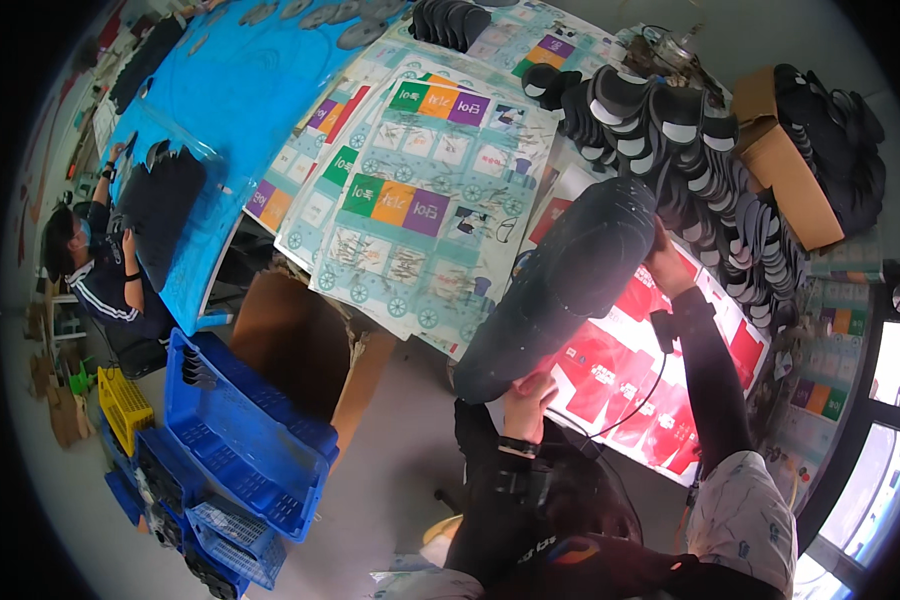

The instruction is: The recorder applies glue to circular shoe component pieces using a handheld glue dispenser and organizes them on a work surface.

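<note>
A long, dark bundle of rounded pieces, apparently nested in one another, slants over the near edge of the table. I cannot make out what the pieces are. At its lower end my left hand is closed, fingers bent against the underside. My right hand grips its upper right side, with the fingertips partly hidden behind it. Under the bundle lie red-and-white printed sheets. A thin black cable hangs near my right forearm.
Stacked black curved pieces line the table's right side, beside an open cardboard box. Left of the bundle lie green printed sheets. Blue crates stand lower left. A co-worker handles dark material at a blue table.
</note>
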The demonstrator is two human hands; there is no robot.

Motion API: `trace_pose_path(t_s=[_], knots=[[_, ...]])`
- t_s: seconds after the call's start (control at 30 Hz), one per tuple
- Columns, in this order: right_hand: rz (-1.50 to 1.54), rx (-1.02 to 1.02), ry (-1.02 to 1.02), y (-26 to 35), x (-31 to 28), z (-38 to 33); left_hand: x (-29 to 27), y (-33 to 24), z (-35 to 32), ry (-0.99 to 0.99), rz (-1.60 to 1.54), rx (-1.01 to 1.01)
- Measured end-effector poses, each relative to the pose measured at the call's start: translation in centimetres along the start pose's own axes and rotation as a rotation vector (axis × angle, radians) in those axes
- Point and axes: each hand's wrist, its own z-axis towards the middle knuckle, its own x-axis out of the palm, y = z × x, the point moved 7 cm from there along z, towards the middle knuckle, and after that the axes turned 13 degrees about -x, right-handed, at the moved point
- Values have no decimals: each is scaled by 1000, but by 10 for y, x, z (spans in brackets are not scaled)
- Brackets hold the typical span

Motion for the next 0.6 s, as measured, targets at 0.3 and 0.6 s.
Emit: trace_pose_path(t_s=[0.3, 0.6], knots=[[330, 418, -174, 17, 103, -129, -150, -223, -21, -381, 460, 252], [484, 521, -260, 27, 182, -178, -95, -240, 30, -308, 285, -29]])
